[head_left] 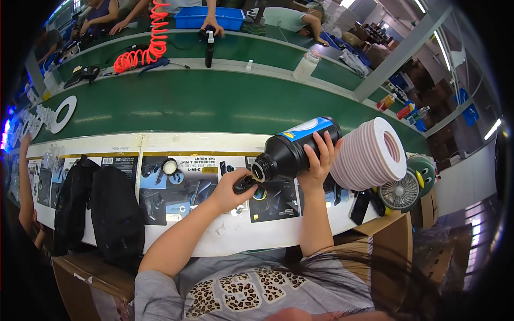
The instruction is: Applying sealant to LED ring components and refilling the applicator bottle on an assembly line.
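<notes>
My right hand (319, 163) grips a large black bottle (286, 155) with a blue label, from its right side. The bottle is tilted over the table, its open neck facing left and down. My left hand (227, 193) is closed around a small black container (243, 184) right at the bottle's mouth. Whether the two rims touch, and whether anything flows, I cannot tell. To the left, a round lid (169, 167) with a pale inside lies on the flattened printed cardboard (155, 207) that covers the white tabletop.
Right of the bottle stands a stack of whitish rings (369, 152), beside a small fan (399, 192) and a dark phone-like object (360, 207). Two black fabric pieces (118, 208) lie left. Beyond the green belt (176, 107) are a spray bottle (209, 52), a red coiled hose (155, 51) and co-workers.
</notes>
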`<action>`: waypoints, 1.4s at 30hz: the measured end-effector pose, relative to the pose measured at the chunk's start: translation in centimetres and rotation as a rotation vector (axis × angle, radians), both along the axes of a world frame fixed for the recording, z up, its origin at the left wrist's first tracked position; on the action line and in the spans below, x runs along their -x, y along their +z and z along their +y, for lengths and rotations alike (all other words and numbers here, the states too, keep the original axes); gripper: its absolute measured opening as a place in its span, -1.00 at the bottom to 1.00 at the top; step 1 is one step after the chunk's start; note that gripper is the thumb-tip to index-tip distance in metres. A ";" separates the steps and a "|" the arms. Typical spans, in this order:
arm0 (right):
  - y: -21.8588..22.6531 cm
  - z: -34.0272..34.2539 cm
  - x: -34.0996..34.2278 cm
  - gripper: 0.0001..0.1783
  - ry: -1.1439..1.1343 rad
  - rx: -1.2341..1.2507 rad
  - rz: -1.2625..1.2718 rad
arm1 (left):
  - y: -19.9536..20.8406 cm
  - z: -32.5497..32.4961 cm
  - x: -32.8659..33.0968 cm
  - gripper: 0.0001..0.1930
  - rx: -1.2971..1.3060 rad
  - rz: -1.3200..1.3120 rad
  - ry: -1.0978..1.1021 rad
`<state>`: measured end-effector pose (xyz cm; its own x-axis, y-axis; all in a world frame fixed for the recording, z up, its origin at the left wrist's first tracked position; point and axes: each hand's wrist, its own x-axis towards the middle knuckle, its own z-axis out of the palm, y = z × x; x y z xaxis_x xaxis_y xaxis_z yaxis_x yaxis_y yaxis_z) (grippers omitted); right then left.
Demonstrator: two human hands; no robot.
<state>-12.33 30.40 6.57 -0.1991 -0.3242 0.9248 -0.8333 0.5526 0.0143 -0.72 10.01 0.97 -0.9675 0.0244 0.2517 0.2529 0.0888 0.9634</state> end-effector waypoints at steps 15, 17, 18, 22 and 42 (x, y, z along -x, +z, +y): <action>0.1 0.1 0.1 -0.40 -0.015 -0.082 -0.024 | -0.2 0.1 0.0 -0.74 -0.029 0.017 0.006; 0.3 0.3 0.1 -0.41 -0.043 -0.136 -0.007 | -0.2 0.1 0.0 -0.74 -0.032 0.009 0.005; 0.3 0.3 0.1 -0.41 -0.049 -0.141 0.000 | -0.2 0.1 0.1 -0.74 -0.032 0.020 0.006; 0.1 0.3 0.2 -0.41 -0.044 -0.137 0.004 | 0.1 0.0 0.0 -0.74 -0.015 -0.001 0.005; 0.4 0.0 0.1 -0.40 -0.033 -0.134 -0.027 | 0.7 0.0 -0.2 -0.76 -0.011 0.003 0.021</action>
